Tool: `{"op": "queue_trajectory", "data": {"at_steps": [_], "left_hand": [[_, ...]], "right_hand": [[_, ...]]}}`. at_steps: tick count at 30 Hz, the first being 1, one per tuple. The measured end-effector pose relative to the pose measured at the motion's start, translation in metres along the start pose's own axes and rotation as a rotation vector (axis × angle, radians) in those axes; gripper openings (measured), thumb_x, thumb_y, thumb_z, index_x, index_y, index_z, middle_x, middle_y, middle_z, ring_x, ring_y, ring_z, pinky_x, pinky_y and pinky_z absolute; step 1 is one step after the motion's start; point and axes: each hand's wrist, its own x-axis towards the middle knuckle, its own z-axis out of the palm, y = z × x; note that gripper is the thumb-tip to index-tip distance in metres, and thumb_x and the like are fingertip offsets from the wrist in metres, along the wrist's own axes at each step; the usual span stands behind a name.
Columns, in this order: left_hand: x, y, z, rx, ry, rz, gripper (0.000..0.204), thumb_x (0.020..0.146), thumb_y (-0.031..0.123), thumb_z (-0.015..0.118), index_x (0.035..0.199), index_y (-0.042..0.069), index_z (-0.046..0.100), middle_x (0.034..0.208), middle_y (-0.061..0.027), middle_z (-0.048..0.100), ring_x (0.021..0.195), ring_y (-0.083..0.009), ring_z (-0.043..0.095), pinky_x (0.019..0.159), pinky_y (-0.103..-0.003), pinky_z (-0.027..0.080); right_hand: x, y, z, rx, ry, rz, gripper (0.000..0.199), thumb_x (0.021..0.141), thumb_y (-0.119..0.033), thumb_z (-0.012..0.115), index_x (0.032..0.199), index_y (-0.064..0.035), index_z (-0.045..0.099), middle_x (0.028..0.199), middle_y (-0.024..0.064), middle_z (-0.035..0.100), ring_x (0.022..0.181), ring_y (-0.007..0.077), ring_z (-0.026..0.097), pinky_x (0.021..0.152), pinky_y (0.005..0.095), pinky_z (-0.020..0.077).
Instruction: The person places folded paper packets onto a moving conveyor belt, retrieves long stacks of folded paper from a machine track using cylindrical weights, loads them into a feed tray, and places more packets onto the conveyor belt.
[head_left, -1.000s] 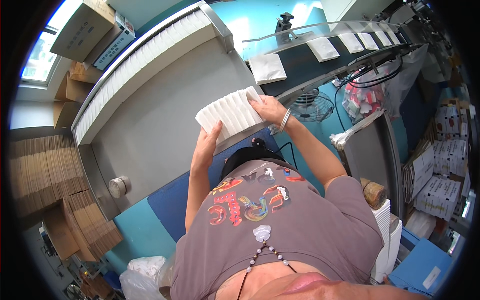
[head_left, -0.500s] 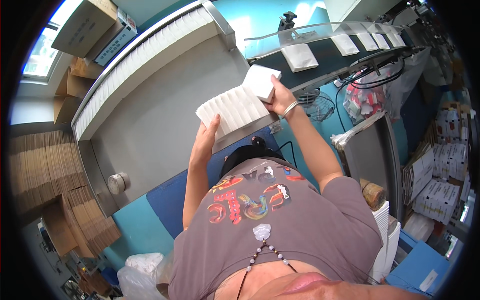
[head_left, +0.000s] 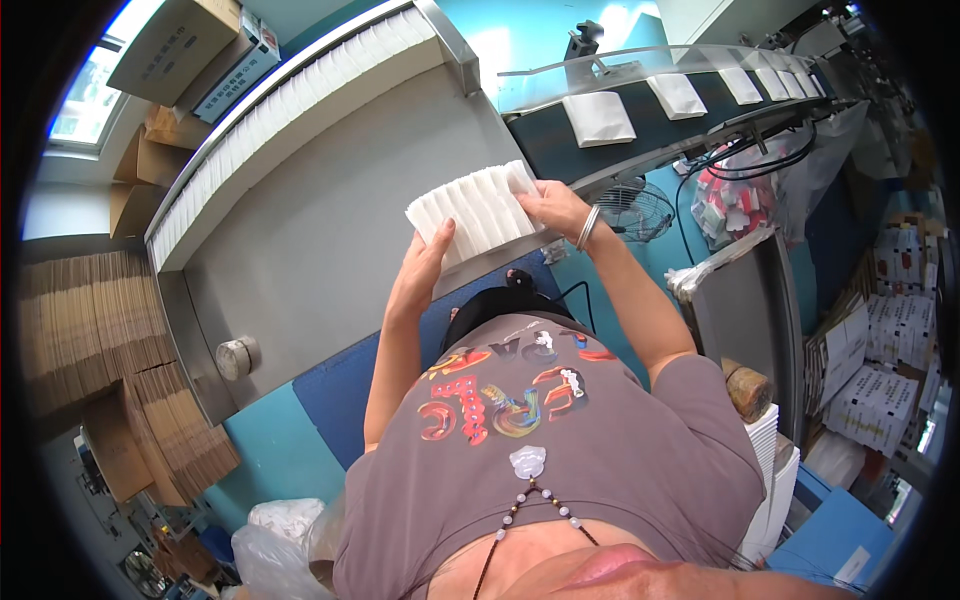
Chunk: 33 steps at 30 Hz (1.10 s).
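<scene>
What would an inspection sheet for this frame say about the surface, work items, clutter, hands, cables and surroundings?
Surface: grey metal table, its far edge lined with a long row of white folded packs.
Work items: short white stack held above the table; separate white packs spaced along a dark conveyor belt.
Clutter: round block at the table's left end; clear bag of red and white pieces beyond the belt.
Hands: left hand and right hand grip opposite ends of the stack.
Cables: black cables looped beside the belt; their ends cannot be made out.
Surroundings: flattened cardboard at left; fan near the belt.
</scene>
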Motion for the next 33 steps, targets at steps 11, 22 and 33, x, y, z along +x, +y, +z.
{"op": "queue_trajectory", "data": {"at_steps": [11,22,33], "left_hand": [[0.006,-0.001,0.006,0.003,-0.011,0.027,0.067,0.094,0.041,0.051,0.138,-0.004,0.029,0.137,-0.0167,0.040,0.129,-0.0239,0.035,0.107,-0.035,0.025],[0.003,0.003,0.013,0.004,-0.036,0.052,0.066,0.094,0.040,0.051,0.138,-0.004,0.029,0.136,-0.0158,0.040,0.127,-0.0236,0.036,0.106,-0.034,0.026],[0.010,0.011,0.023,0.064,-0.032,0.007,0.065,0.093,0.039,0.053,0.137,-0.004,0.030,0.135,-0.0159,0.042,0.126,-0.0238,0.038,0.105,-0.035,0.027]], "right_hand": [[-0.014,-0.016,0.004,0.385,-0.048,0.026,0.052,0.088,-0.041,0.062,0.114,0.0035,0.056,0.103,0.0099,0.064,0.091,0.0130,0.063,0.081,0.0255,0.0505],[-0.001,-0.003,-0.003,-0.112,-0.043,0.015,0.038,0.095,-0.028,0.051,0.118,0.0024,0.055,0.107,0.0105,0.064,0.092,0.0171,0.064,0.081,0.0294,0.0522],[-0.004,-0.019,0.006,0.322,0.036,-0.011,0.045,0.091,-0.038,0.058,0.110,0.0024,0.061,0.099,0.0070,0.066,0.087,0.0101,0.062,0.075,0.0237,0.0494]]}}
